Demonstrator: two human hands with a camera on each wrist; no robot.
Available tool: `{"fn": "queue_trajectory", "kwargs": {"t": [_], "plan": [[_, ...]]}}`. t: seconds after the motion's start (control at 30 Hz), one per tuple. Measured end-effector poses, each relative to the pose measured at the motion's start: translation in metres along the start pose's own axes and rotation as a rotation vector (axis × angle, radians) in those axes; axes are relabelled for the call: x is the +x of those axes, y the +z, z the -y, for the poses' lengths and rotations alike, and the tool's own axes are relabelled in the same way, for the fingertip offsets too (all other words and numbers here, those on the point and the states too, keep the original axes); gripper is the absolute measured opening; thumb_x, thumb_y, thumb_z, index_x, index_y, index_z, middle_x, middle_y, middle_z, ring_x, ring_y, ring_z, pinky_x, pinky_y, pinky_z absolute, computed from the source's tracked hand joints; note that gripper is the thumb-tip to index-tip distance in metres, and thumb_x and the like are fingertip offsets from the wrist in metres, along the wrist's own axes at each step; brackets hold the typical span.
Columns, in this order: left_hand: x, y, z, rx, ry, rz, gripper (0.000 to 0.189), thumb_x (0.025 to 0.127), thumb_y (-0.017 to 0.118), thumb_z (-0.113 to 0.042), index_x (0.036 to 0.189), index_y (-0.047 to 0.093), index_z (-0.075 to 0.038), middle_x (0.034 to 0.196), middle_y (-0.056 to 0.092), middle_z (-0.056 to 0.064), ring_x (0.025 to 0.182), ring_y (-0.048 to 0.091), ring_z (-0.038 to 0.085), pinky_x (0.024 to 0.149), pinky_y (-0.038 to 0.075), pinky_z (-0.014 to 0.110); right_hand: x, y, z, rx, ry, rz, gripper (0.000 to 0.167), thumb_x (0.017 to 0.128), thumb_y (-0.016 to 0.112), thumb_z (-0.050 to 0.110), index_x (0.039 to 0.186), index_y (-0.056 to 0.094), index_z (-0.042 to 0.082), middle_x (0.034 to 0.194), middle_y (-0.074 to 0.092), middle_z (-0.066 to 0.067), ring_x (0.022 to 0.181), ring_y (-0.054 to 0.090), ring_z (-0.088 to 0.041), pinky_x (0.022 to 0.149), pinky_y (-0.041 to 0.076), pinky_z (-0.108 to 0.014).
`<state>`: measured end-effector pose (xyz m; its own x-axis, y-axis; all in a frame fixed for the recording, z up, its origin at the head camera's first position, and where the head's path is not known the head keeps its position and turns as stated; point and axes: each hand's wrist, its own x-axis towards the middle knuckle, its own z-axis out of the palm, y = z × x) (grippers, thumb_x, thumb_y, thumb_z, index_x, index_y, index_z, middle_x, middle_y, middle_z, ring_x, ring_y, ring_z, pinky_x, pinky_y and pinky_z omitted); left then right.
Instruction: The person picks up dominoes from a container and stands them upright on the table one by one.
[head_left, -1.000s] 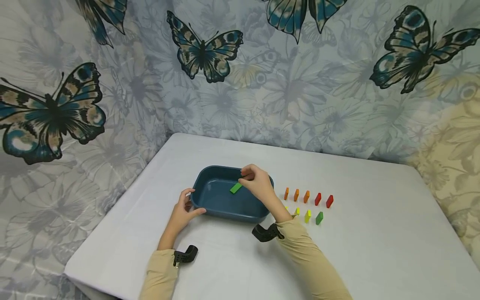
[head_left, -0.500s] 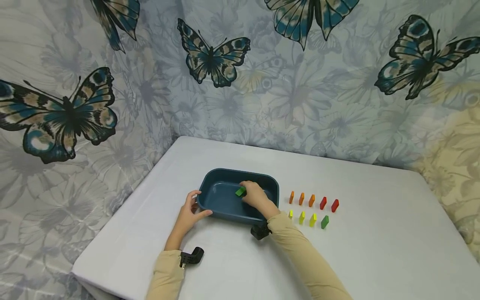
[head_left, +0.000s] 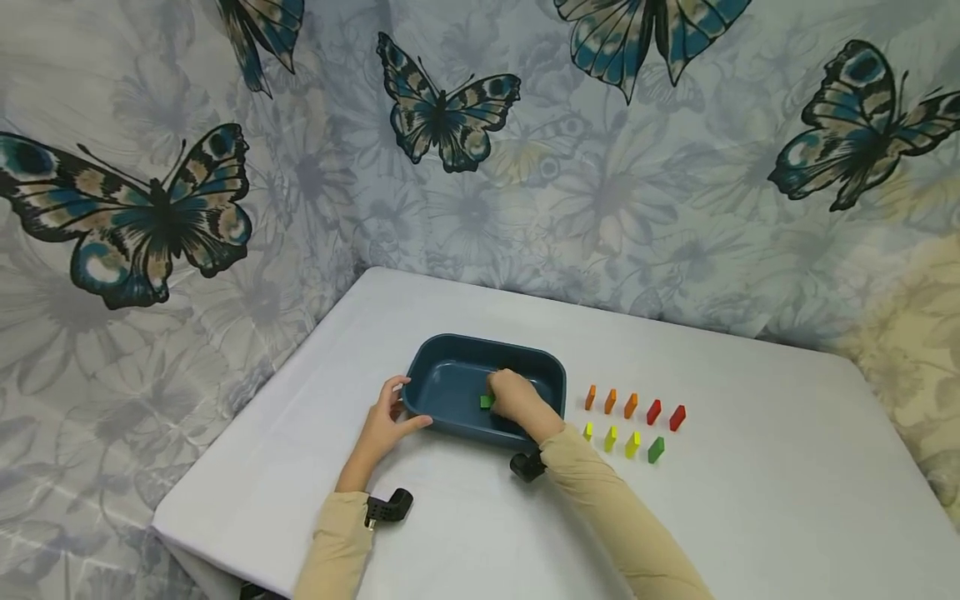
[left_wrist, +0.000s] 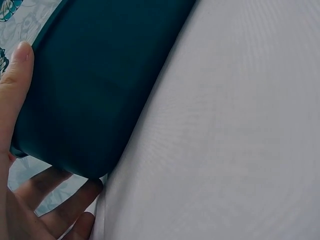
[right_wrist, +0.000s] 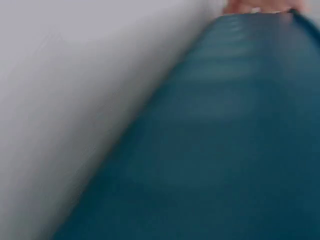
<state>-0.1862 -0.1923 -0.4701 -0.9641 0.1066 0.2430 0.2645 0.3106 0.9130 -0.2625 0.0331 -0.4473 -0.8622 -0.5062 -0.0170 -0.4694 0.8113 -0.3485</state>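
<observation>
A dark blue rectangular dish [head_left: 442,387] stands on the white-covered table. My left hand [head_left: 381,432] grips its left end, thumb along the near wall and fingers round the corner; the left wrist view shows the thumb [left_wrist: 17,75] and fingers [left_wrist: 70,210] on either side of the dish's end. Inside the dish my right hand [head_left: 517,398] reaches down, pinching a small green block [head_left: 486,402] close over the floor. Part of this block is hidden by the fingers. The right wrist view is blurred and filled mostly by the dish's outer wall [right_wrist: 210,130].
Right of the dish, small blocks stand upright in two rows. Orange blocks [head_left: 611,401] and red blocks [head_left: 654,412] form the far row; yellow blocks [head_left: 611,438] and a green one [head_left: 656,450] form the near row. A butterfly-patterned cloth [head_left: 480,208] hangs behind the table.
My right hand has gone from over the dish's far side down into it, and the green block has turned and lowered with it. My left hand keeps its grip on the dish.
</observation>
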Motion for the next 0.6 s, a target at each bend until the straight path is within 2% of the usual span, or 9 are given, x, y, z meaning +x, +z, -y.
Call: {"fn": "queue_trajectory", "kwargs": {"t": [0.1, 0.17, 0.3, 0.43, 0.5, 0.6], "plan": [[0.000, -0.004, -0.001, 0.017, -0.009, 0.000, 0.069, 0.073, 0.074, -0.009, 0.128, 0.033, 0.002, 0.118, 0.048, 0.030, 0.097, 0.052, 0.039, 0.082, 0.038, 0.053, -0.008, -0.006, 0.005, 0.196, -0.064, -0.019, 0.018, 0.070, 0.072, 0.000, 0.080, 0.057, 0.003, 0.074, 0.055, -0.002, 0.065, 0.051, -0.014, 0.058, 0.045, -0.027], [0.000, -0.005, -0.002, 0.019, -0.016, -0.003, 0.068, 0.073, 0.074, -0.009, 0.127, 0.033, 0.001, 0.116, 0.050, 0.029, 0.096, 0.052, 0.038, 0.081, 0.038, 0.052, -0.022, -0.016, 0.004, 0.314, -0.130, -0.058, 0.020, 0.072, 0.070, 0.000, 0.085, 0.056, 0.003, 0.076, 0.056, -0.002, 0.068, 0.053, -0.015, 0.061, 0.046, -0.026], [-0.002, -0.009, -0.005, 0.038, -0.029, -0.022, 0.068, 0.072, 0.075, -0.008, 0.127, 0.034, 0.002, 0.115, 0.051, 0.028, 0.095, 0.052, 0.038, 0.080, 0.038, 0.053, -0.056, -0.034, -0.006, 0.452, -0.233, -0.120, 0.026, 0.075, 0.064, -0.001, 0.099, 0.054, 0.004, 0.082, 0.057, -0.002, 0.074, 0.056, -0.016, 0.065, 0.048, -0.027], [-0.001, -0.008, -0.005, 0.049, -0.033, -0.014, 0.069, 0.073, 0.075, -0.009, 0.127, 0.034, 0.001, 0.116, 0.050, 0.029, 0.095, 0.052, 0.038, 0.081, 0.038, 0.052, -0.100, -0.054, -0.020, 0.505, -0.250, -0.207, 0.033, 0.076, 0.063, -0.007, 0.107, 0.054, 0.000, 0.087, 0.060, -0.008, 0.077, 0.058, -0.020, 0.066, 0.050, -0.035], [0.000, -0.005, -0.005, 0.042, -0.035, -0.012, 0.069, 0.073, 0.075, -0.009, 0.127, 0.034, 0.002, 0.116, 0.050, 0.029, 0.095, 0.052, 0.038, 0.081, 0.038, 0.052, -0.123, -0.064, -0.028, 0.494, -0.249, -0.287, 0.035, 0.073, 0.064, -0.012, 0.106, 0.055, -0.003, 0.089, 0.061, -0.011, 0.077, 0.059, -0.023, 0.065, 0.050, -0.038], [0.002, -0.002, -0.006, 0.029, -0.033, 0.000, 0.069, 0.073, 0.074, -0.009, 0.127, 0.034, 0.003, 0.115, 0.050, 0.030, 0.094, 0.051, 0.039, 0.081, 0.038, 0.053, -0.154, -0.075, -0.049, 0.445, -0.195, -0.424, 0.039, 0.068, 0.064, -0.019, 0.104, 0.055, -0.006, 0.090, 0.061, -0.014, 0.077, 0.059, -0.025, 0.064, 0.051, -0.035]]}}
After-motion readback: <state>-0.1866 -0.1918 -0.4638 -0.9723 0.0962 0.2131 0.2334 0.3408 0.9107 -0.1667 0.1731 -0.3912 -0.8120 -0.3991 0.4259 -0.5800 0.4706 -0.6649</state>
